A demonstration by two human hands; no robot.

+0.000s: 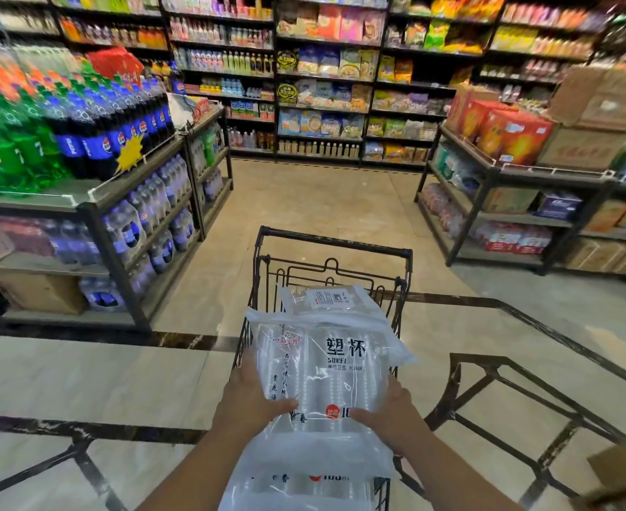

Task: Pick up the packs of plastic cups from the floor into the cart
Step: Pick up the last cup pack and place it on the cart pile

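Note:
A black wire cart (335,240) stands in front of me in a shop aisle. I hold a clear pack of plastic cups (335,366) with black lettering over the cart's basket. My left hand (249,394) grips its left side and my right hand (389,409) grips its right side, thumbs on top. Another clear pack (331,298) lies in the cart further ahead. A third pack (304,485) shows below the held one, near my forearms.
A shelf unit with cola and green soda bottles (83,142) stands at the left. Shelves with boxes (518,142) stand at the right. A black metal frame (525,407) sits on the tiled floor right of the cart. Snack shelves (322,79) line the back wall.

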